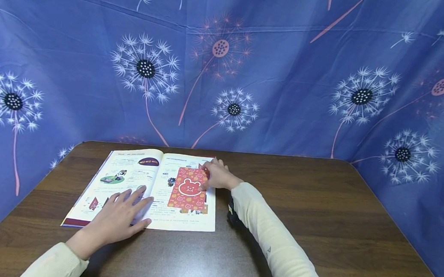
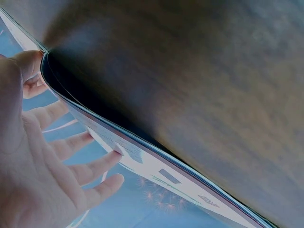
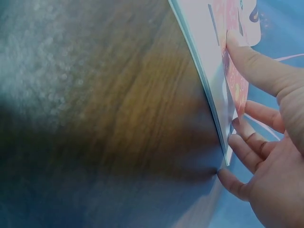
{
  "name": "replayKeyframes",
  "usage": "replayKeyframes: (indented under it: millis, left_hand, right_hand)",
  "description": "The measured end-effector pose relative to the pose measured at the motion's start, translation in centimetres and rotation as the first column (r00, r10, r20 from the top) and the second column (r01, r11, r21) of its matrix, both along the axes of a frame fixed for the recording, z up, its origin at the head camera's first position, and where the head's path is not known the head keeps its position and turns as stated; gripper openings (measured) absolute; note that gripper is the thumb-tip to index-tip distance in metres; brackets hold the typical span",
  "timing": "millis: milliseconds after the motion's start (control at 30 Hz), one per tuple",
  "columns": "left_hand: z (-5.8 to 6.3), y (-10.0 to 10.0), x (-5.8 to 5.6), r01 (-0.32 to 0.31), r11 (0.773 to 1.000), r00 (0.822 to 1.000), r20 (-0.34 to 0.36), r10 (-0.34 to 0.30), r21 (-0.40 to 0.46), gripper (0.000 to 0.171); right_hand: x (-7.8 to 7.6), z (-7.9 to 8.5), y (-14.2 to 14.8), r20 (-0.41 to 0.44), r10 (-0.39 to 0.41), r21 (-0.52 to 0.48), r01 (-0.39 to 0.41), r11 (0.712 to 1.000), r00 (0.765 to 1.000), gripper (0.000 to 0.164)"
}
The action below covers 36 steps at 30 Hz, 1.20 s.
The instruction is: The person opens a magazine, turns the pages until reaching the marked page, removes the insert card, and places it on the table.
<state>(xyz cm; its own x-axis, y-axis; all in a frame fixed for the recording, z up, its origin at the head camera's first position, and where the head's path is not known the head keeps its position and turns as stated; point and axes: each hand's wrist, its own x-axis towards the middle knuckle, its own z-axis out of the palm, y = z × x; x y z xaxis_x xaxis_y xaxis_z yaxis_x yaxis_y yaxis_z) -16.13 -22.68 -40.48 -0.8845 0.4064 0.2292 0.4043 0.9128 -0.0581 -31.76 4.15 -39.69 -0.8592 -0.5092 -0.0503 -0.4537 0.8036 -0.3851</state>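
An open book (image 1: 125, 192) with printed text and small pictures lies on the table. My left hand (image 1: 117, 217) rests with spread fingers on the lower part of the book near its fold; the left wrist view shows these fingers (image 2: 97, 168) over the page. On the right-hand page is a flat red card (image 1: 189, 187) patterned with small bears and a large bear face. My right hand (image 1: 219, 175) holds this card at its upper right edge, the thumb (image 3: 251, 61) on its side and the index finger at its corner. The other fingertips touch the page edge.
The brown wooden table (image 1: 298, 204) extends to both sides of the book. Behind it hangs a blue cloth (image 1: 280, 74) with dandelion prints. A dark object (image 1: 233, 212) shows by the right wrist, partly hidden under the sleeve.
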Motion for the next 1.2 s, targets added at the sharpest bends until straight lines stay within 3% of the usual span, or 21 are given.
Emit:
replayKeyframes:
  millis: [500, 900, 1200]
  left_hand:
    - [-0.34, 0.06, -0.06, -0.009, 1.000, 1.000, 0.012, 0.009, 0.007, 0.057]
    - [-0.33, 0.03, 0.06, -0.011, 1.000, 1.000, 0.006, 0.011, 0.010, 0.056]
    - [-0.36, 0.01, 0.12, -0.011, 1.000, 1.000, 0.000, 0.011, 0.006, 0.056]
  right_hand:
    - [0.00, 0.03, 0.04, 0.004, -0.033, -0.025, 0.034, 0.999, 0.999, 0.063]
    - [-0.11, 0.15, 0.32, 0.056, 0.006, -0.216, 0.007, 0.976, 0.998, 0.056]
    - [-0.02, 0.33, 0.51, 0.094, -0.025, -0.288, 0.052, 0.956, 0.995, 0.054]
